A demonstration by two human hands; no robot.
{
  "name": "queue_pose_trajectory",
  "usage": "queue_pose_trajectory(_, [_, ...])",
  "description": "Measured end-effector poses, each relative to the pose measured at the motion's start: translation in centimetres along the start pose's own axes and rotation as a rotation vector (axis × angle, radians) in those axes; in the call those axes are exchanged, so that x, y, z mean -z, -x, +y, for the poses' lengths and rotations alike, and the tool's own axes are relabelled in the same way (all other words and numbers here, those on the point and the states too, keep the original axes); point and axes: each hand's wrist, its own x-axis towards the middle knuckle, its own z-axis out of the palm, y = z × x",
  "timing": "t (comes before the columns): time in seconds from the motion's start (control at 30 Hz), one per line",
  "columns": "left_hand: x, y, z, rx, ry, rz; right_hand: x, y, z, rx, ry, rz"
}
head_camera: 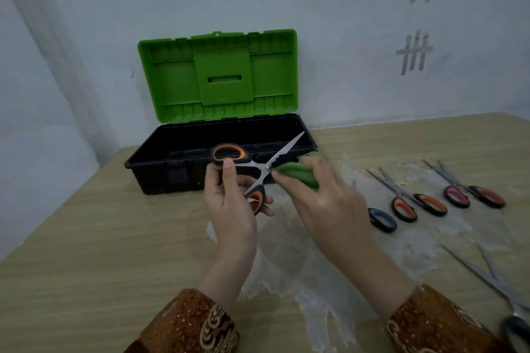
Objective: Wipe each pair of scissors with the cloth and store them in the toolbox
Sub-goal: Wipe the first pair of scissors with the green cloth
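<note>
My left hand (231, 203) holds an orange-handled pair of scissors (252, 165) by its handles, blades spread open and pointing up to the right, in front of the toolbox. My right hand (324, 198) grips a green cloth (295, 173) wrapped round one blade near the pivot. The black toolbox (160, 163) stands behind with its green lid (220, 77) raised; what lies inside is too dark to tell.
On the table (86, 252) to the right lie a blue-handled pair of scissors (383, 219), an orange-handled pair (413, 200), a pink-handled pair (470, 190) and a black-handled pair (493, 281) near the right edge. A thin clear plastic sheet (301, 266) lies under them. A wall stands behind.
</note>
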Motion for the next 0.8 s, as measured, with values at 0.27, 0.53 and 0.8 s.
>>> queue_pose_trajectory(0.27, [0.3, -0.6, -0.2, 0.007, 0.000, 0.065, -0.3, 0.2, 0.8, -0.111, 0.019, -0.039])
queue_pose_trajectory(0.53, [0.5, -0.8, 0.0, -0.055, -0.016, 0.090, -0.9, 0.1, -0.1, -0.102, -0.013, -0.030])
queue_pose_trajectory(0.8, [0.8, -1.3, -0.4, -0.022, -0.036, 0.108, -0.5, 0.2, 2.8, -0.248, -0.053, -0.029])
